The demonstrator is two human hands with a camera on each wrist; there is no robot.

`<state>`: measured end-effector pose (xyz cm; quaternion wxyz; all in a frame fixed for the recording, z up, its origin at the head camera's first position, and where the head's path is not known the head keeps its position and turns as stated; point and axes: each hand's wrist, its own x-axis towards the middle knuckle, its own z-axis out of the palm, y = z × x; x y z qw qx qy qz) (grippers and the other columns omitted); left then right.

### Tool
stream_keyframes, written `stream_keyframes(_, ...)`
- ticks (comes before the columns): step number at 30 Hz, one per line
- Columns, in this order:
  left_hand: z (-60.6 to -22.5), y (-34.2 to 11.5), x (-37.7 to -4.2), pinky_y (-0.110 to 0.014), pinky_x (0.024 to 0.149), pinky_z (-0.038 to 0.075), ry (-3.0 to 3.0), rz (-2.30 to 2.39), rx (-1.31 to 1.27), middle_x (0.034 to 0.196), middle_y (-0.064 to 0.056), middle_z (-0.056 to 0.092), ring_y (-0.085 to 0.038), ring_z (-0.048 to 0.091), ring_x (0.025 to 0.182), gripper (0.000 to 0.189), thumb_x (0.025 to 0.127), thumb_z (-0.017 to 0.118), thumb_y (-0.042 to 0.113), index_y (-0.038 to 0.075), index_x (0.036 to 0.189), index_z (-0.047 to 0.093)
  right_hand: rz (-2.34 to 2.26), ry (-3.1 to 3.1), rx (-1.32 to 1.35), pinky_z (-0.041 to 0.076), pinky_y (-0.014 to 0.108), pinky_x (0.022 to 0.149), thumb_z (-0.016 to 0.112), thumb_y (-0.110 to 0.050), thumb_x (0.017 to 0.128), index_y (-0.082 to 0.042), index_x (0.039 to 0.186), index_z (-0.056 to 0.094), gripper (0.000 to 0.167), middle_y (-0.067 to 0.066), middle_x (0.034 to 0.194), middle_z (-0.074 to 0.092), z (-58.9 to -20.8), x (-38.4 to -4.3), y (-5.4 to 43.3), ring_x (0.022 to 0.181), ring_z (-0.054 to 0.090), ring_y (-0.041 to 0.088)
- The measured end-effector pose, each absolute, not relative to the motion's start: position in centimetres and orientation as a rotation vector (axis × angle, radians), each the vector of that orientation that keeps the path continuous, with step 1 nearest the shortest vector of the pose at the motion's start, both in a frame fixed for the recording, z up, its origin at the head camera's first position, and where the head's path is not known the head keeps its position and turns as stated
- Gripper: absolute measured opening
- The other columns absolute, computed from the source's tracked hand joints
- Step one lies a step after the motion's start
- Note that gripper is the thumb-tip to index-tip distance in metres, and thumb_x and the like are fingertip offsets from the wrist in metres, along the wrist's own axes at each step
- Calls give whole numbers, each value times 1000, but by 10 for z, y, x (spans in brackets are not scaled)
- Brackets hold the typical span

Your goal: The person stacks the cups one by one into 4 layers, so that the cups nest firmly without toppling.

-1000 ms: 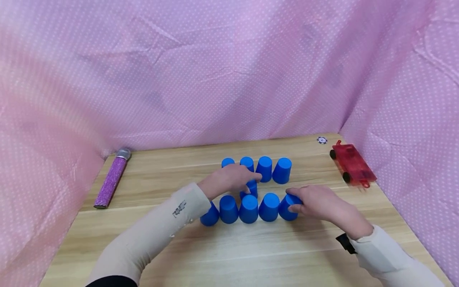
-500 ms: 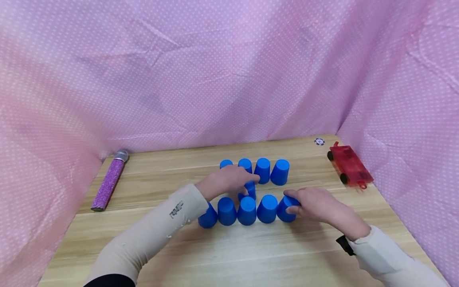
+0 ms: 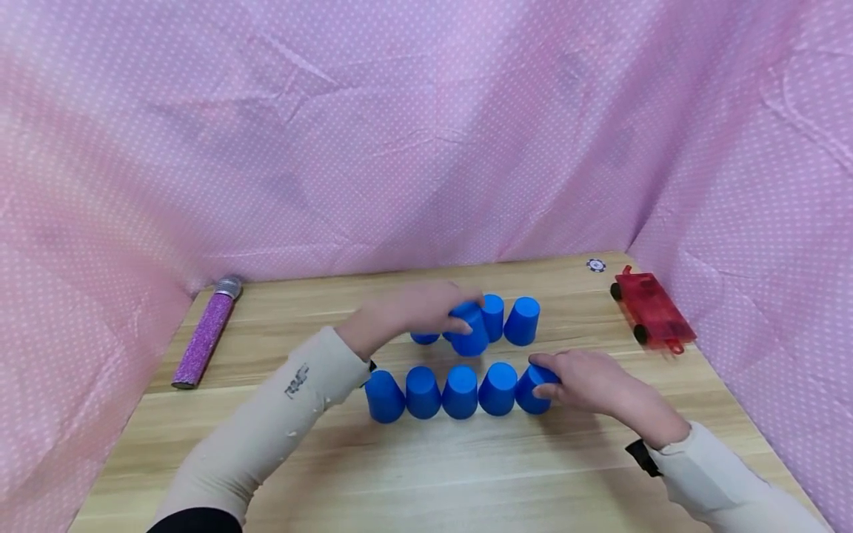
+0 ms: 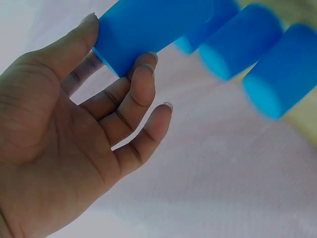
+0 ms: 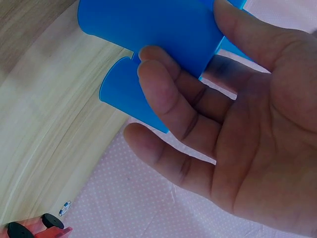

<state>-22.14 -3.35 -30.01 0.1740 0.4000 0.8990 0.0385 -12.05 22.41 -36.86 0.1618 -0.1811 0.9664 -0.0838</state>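
My left hand [image 3: 420, 307] holds a blue plastic cup [image 3: 470, 337], bottom up, between thumb and fingers, in front of the back row of cups. In the left wrist view the thumb and fingertips meet that cup [image 4: 143, 29] near its closed end; the little finger stays off it. At the right end of the front row, my right hand [image 3: 589, 377] grips another upside-down blue cup [image 3: 531, 392] by its upper part. The right wrist view shows thumb and fingers round this cup [image 5: 148, 34], the little finger extended away from it.
Several upturned blue cups [image 3: 460, 392] form the front row. Behind is a back row [image 3: 522, 323], its left part hidden by my left hand. A glittery purple microphone [image 3: 205, 337] lies left. A red toy cart [image 3: 653, 307] and a poker chip [image 3: 596, 265] are right. Pink dotted cloth [image 3: 426, 133] surrounds the table.
My left hand has raised the cup that stood between the two rows and moved it slightly back, toward the back row. The right hand keeps its grip on the end cup.
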Motion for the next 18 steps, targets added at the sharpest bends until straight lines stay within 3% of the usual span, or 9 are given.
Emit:
stream_keyframes(5,-267,-47,-228,-40,93,57,2660,99,1061,124,-1,69,-19,67,105,50,98,62,45,30,143,49,-227,2765,-517,58,53,86,74,-41,89,-9,136,61,58,12,112,73,-368,-120,224,99,70,30)
stream_keyframes(18,-268,-60,-258,-46,99,53,2738,124,871,133,-5,65,-26,62,120,50,100,57,45,25,144,49,-223,2766,-517,58,51,85,74,-40,88,-9,136,61,58,11,110,73,-368,-119,222,97,70,29)
